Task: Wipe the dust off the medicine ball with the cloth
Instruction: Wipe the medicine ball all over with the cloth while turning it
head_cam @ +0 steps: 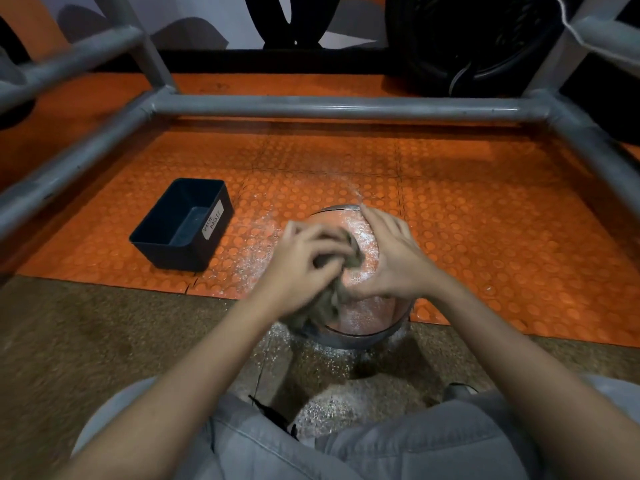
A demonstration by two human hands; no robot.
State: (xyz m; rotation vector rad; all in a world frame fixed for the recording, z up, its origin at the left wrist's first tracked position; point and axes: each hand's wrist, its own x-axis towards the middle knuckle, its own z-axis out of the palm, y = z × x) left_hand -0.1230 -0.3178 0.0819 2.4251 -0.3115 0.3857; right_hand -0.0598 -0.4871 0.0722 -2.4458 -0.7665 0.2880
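An orange and grey medicine ball (363, 313), coated with white dust, sits on the floor at the edge of the orange mat. My left hand (301, 268) is blurred and grips a bunched grey-green cloth (329, 299) against the ball's left upper side. On the ball's top right rests my right hand (391, 254), its fingers spread flat over the surface. Most of the ball's top is hidden under both hands.
A black open bin (183, 225) labelled waste basket stands on the orange studded mat (485, 220) to the left of the ball. Grey metal rack tubes (332, 108) cross overhead and along both sides. White dust lies scattered on the floor around the ball. A black fan (485, 43) stands at the back right.
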